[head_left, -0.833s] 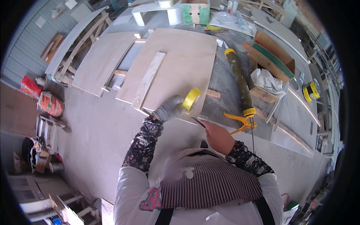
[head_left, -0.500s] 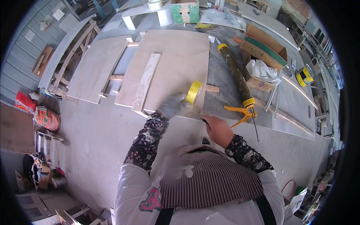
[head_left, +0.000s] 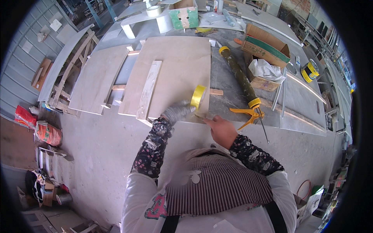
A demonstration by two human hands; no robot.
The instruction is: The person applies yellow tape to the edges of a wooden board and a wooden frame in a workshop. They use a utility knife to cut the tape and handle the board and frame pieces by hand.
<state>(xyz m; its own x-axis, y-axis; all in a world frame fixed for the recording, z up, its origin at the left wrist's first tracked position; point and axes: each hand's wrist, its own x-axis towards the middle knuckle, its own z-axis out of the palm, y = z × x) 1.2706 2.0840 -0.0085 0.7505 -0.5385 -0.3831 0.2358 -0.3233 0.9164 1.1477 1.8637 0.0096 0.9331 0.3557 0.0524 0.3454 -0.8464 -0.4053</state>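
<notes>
My left hand [head_left: 176, 112], in a grey glove, grips a yellow roll of tape [head_left: 197, 96] held on edge at the near edge of a large pale stone slab [head_left: 175, 66]. My bare right hand [head_left: 220, 129] is just right of it, fingertips pinching at the slab's near edge where a short strip of tape runs from the roll. A narrow stone strip [head_left: 149, 89] lies on the slab to the left of the roll.
A caulking gun [head_left: 244, 87] with an orange handle lies on the bench right of the slab. An open cardboard box [head_left: 264, 54] stands behind it, yellow tins [head_left: 309, 71] farther right. A second slab [head_left: 99, 79] rests on wooden battens to the left. Bags [head_left: 48, 134] sit on the floor.
The view has shifted closer over the bench. My right hand has moved left, from beside the caulking gun handle to the slab edge under the tape roll. The left hand still holds the roll.
</notes>
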